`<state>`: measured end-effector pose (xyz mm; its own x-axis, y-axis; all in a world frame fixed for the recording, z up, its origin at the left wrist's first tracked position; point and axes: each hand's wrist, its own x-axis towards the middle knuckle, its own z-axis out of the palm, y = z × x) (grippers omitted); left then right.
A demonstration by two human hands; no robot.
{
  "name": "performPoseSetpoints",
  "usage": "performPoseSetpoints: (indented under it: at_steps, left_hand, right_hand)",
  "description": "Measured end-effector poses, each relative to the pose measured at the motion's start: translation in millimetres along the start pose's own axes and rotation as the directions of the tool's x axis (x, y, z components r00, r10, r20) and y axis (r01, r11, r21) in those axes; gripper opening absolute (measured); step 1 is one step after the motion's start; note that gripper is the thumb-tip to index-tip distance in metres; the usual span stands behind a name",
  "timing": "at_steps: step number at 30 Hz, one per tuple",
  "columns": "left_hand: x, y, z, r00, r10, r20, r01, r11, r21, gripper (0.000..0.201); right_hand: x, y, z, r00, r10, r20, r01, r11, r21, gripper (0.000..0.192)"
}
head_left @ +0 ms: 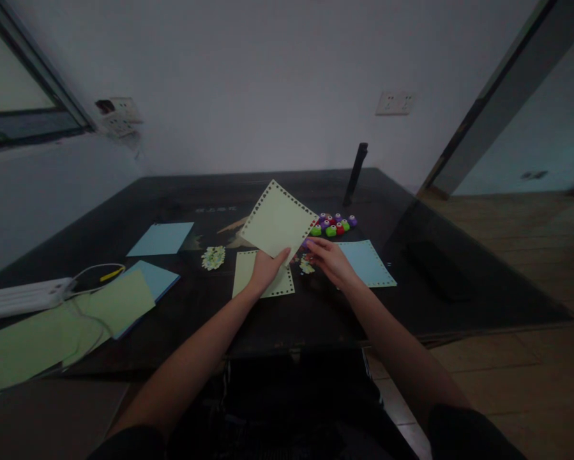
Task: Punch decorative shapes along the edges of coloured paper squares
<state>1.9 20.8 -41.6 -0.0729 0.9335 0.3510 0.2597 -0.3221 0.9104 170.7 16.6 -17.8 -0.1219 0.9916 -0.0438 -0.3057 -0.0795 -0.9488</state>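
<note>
My left hand (pixel 266 269) is closed on the near corner of a pale green paper sheet (pixel 279 220), raised above the table and tilted. Small punched holes line the edges of the sheet that show. At the sheet's right edge, my right hand (pixel 332 260) pinches a small purple craft punch (pixel 308 243), mostly hidden by fingers and paper. Beneath the hands lies another pale green sheet (pixel 241 275) with punched edges. A few paper cut-outs (pixel 306 265) lie below my right hand. Beside it rests a light blue sheet (pixel 366 263) with holes along its border.
Several purple, red and green punches (pixel 334 225) sit behind my right hand. Left of the sheets is a pile of cut-outs (pixel 213 257). Blue paper (pixel 161 239), green sheets (pixel 32 338) and a white power strip (pixel 25 298) with a cable occupy the left. A black upright object (pixel 356 174) stands behind.
</note>
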Motion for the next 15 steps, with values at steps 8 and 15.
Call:
performPoseSetpoints:
  at_steps: [8,15]
  left_hand:
    - [0.7,3.9,-2.8,1.000,-0.019,-0.012,0.019,0.999,-0.030,0.032]
    - [0.7,7.9,-3.8,0.999,-0.017,-0.034,0.016,0.999,-0.048,0.038]
  right_hand:
    - [3.6,1.0,-7.2,0.998,0.040,0.040,-0.039,0.999,-0.007,0.037]
    - [3.1,-1.5,-7.3,0.996,0.088,-0.016,-0.088,0.996,-0.020,0.041]
